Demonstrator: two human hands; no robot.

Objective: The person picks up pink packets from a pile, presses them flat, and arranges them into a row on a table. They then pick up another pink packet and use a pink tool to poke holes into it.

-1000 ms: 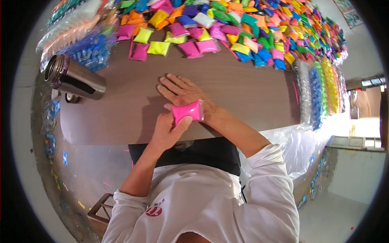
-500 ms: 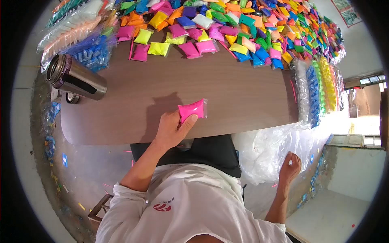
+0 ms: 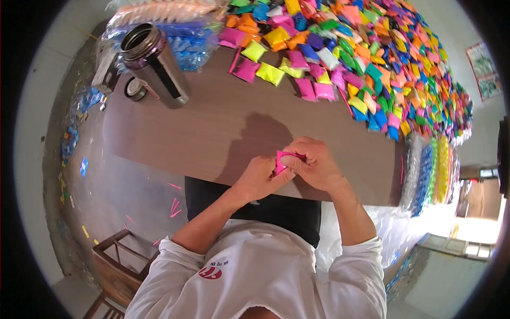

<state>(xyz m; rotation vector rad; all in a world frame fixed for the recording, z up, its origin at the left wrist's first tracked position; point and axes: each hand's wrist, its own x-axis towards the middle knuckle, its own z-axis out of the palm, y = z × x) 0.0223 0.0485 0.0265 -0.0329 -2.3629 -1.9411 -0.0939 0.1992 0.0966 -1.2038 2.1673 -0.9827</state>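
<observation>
At about ten o'clock on the brown worktop (image 3: pixel 223 122) a steel flask (image 3: pixel 155 65) stands tilted in the view, its open mouth showing, with a small round lid (image 3: pixel 136 89) just beside its base. Behind the flask lie clear bags of blue pieces (image 3: pixel 186 40). Near the worktop's front edge, at the middle of the view, the left hand (image 3: pixel 260 178) and the right hand (image 3: pixel 316 165) meet, touching each other. Between them is a pink packet (image 3: pixel 283 159), mostly hidden, only a thin strip of it showing. The fingers of both hands are curled closed around it, the left from seven o'clock and the right from four o'clock. From twelve to three o'clock a heap of coloured packets (image 3: pixel 382 64) covers the far side of the worktop, well apart from the hands. At four o'clock, stacked rolls of packets in clear wrap (image 3: pixel 430 170) lie past the worktop's right end.
</observation>
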